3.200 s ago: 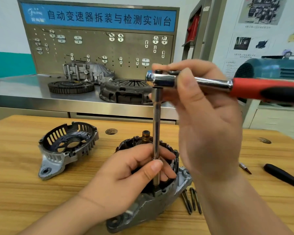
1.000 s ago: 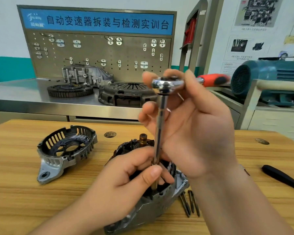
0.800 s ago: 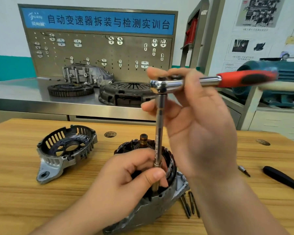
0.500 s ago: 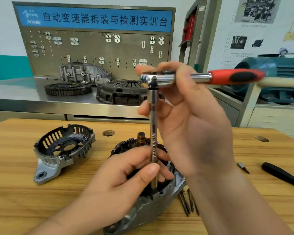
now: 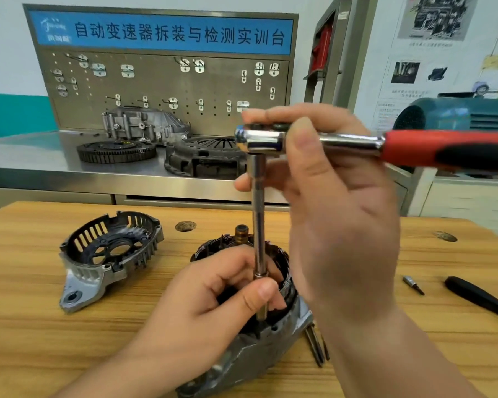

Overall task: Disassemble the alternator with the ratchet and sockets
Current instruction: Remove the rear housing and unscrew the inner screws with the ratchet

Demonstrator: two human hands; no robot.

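Note:
The alternator body, grey housing with dark stator windings and a copper shaft end, stands on the wooden bench at centre. My left hand rests on it and pinches the lower end of a long chrome extension bar that runs straight down into the housing. Its socket end is hidden. My right hand grips the chrome head of the ratchet on top of the bar. The red and black handle points right.
A removed end cover lies on the bench at left. Several long bolts lie right of the alternator. A small bit and a black handle lie at right. A steel workbench with clutch parts stands behind.
The ratchet handle swung away toward the back and has come round to point right again. The extension bar stays upright in the housing, with both hands holding as before.

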